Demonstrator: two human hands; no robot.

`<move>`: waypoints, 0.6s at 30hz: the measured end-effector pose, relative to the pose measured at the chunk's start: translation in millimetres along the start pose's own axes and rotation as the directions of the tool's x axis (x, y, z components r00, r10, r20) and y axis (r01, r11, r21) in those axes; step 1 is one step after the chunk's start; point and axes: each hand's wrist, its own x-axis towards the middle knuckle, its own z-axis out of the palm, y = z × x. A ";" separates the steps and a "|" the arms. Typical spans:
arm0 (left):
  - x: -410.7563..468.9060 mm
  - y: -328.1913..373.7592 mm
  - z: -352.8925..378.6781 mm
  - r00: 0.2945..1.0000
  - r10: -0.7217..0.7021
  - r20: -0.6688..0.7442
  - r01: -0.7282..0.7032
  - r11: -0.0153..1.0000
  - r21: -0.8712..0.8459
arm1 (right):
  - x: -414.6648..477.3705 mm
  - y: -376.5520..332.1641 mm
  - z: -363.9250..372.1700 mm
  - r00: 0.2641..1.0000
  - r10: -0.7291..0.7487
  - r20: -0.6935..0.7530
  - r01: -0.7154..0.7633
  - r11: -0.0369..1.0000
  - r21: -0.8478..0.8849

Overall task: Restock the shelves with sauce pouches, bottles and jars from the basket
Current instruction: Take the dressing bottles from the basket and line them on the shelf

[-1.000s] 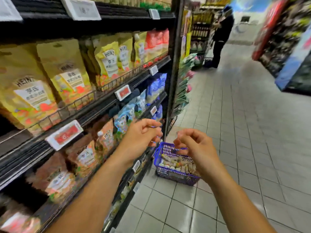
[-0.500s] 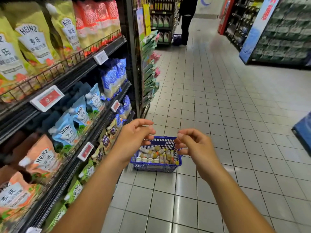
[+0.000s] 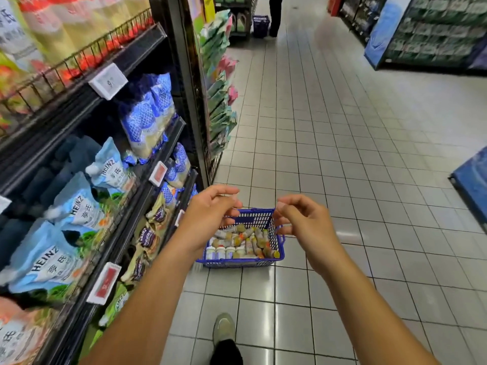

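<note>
Now both bare arms reach out over the aisle. The left hand (image 3: 208, 217) hovers with its fingers loosely curled and released, grasping nothing, above the left side of the blue plastic mesh basket (image 3: 245, 263). The right hand (image 3: 303, 222) hangs just as slack and unloaded over the basket's right side.

The basket sits on the pale tiled floor (image 3: 342, 154), right beside the foot of the black metal shelves (image 3: 126, 206) on the left. Inside it, small sauce bottles and jars (image 3: 245, 242) lie jumbled, with a row of white-capped ones upright along the near wall.

On the shelves, light blue Heinz sauce pouches (image 3: 76, 209) stand at the near end and blue-and-white patterned pouches (image 3: 147, 114) farther along. A red price tag (image 3: 104, 283) is clipped to the shelf edge. At the near edge of the view, a grey-green shoe (image 3: 224, 327) is planted on the tiles. Far down the aisle, another person's legs (image 3: 275, 14) show.
</note>
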 end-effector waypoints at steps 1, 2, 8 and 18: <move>12.5 1.5 -4.6 1.000 -0.008 0.006 0.008 1.000 0.003 | 11.5 0.2 4.9 1.000 0.004 -0.006 -0.004 1.000 0.000; 24.7 2.7 -8.7 1.000 -0.015 0.012 0.015 1.000 0.013 | 22.7 0.4 10.0 1.000 0.009 -0.014 -0.009 1.000 -0.002; 85.0 5.5 -26.2 0.998 -0.046 0.032 0.046 0.999 0.008 | 78.1 5.3 30.1 0.996 0.052 -0.067 -0.051 0.999 0.018; 159.9 -20.4 -33.4 0.988 -0.155 0.018 0.154 0.987 0.040 | 147.1 31.9 30.5 0.980 0.179 -0.082 -0.182 0.983 -0.019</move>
